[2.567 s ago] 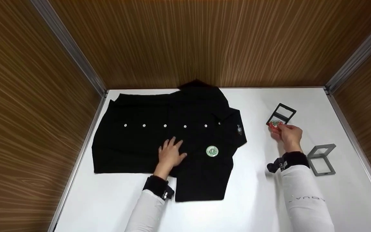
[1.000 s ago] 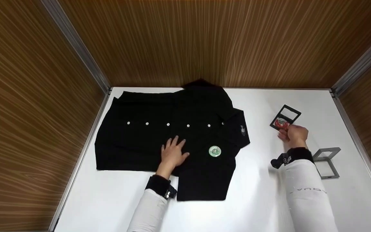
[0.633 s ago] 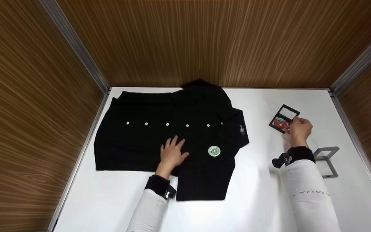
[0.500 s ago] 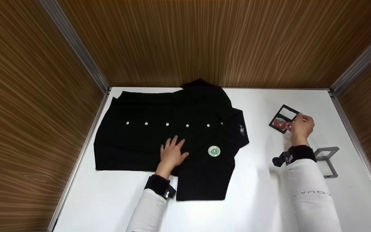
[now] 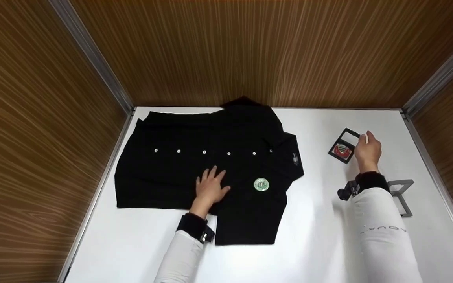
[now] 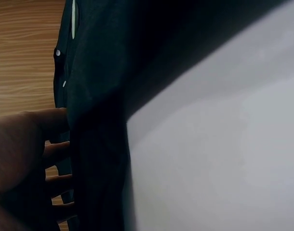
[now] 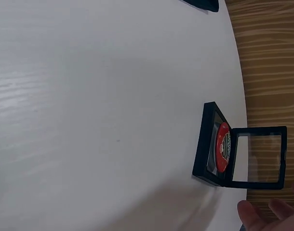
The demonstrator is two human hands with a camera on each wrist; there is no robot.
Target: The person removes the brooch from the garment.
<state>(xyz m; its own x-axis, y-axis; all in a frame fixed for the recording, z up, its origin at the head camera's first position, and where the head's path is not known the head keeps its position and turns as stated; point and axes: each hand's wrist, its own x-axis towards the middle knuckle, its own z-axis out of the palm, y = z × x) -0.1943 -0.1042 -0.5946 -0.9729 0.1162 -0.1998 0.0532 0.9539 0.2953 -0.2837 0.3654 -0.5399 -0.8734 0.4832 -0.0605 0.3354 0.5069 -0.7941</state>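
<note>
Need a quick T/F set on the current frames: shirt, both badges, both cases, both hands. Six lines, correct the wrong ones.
1. The left hand rests on the black shirt with its fingers spread. True.
2. The black case is shut. False: the black case is open.
3. The red badge sits within the frame of the black case. True.
4. The green badge lies inside a case. False: the green badge is on the shirt, near the collar.
5. The grey case is open and partly hidden by the right arm in the head view. True.
6. The right hand is on the shirt. False: the right hand is at the black case.
</note>
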